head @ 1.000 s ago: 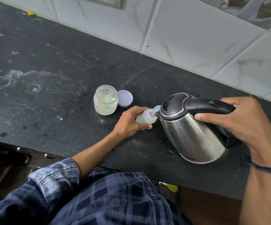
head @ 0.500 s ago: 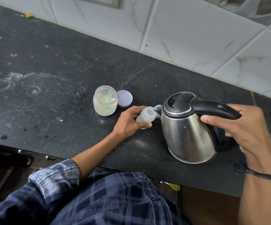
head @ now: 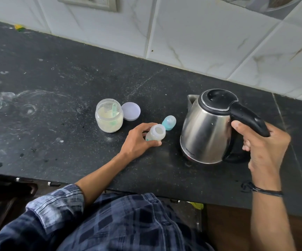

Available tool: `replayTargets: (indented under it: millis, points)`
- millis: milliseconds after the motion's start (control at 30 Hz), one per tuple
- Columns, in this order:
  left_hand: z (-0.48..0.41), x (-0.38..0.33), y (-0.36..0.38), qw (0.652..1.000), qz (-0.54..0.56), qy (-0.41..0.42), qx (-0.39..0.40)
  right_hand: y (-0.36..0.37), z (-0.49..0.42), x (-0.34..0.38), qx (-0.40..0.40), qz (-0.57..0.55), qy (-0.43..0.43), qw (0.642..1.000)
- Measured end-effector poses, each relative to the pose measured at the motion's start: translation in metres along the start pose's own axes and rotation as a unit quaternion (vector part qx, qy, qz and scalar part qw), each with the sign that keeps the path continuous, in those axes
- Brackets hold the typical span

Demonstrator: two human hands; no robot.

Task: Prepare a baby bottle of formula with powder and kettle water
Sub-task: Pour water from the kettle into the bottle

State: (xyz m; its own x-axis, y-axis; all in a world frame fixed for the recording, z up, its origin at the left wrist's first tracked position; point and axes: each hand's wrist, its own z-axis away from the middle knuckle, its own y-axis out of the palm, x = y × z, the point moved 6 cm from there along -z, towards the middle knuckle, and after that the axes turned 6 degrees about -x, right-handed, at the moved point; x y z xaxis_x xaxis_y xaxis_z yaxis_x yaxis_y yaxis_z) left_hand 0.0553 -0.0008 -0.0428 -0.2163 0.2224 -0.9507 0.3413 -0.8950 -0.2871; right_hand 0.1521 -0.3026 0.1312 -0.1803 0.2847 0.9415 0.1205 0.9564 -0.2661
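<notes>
A small open baby bottle [head: 156, 134] stands on the black counter [head: 56, 91], and my left hand [head: 137, 142] grips it around its lower body. The steel kettle [head: 206, 131] stands upright to the bottle's right, its spout turned away from the bottle. My right hand [head: 262, 147] grips the kettle's black handle. The bottle's teal teat cap [head: 169, 122] lies just behind the bottle. An open jar of pale formula powder [head: 109, 118] with a green scoop inside sits to the left, its lilac lid [head: 130, 111] beside it.
A tiled wall [head: 191, 38] with a socket plate [head: 88, 3] runs along the back of the counter. The counter's front edge is close to my body. Pale smears and specks mark the counter on the left.
The kettle has gone from tilted over the bottle's mouth to upright on the counter, further right. The teat cap is now uncovered. My left hand still holds the bottle.
</notes>
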Motion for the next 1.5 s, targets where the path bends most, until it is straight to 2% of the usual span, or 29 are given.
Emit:
replayTargets:
  millis: [233,733,1133,1500]
  points:
    - [-0.002,0.002,0.002,1.0,0.003,-0.018,0.01,-0.003,0.001,-0.029,-0.091,-0.045,0.031,0.994]
    - [0.0,-0.001,0.003,0.999,-0.003,-0.033,0.013,0.004,0.005,-0.075,-0.166,-0.085,0.055,0.981]
    - [0.0,0.003,0.005,1.0,0.009,-0.025,0.011,-0.004,0.023,-0.098,-0.183,-0.099,0.05,0.977]
    - [0.001,0.008,0.01,1.0,-0.014,-0.003,0.002,-0.004,0.029,-0.09,-0.188,-0.058,0.031,0.98]
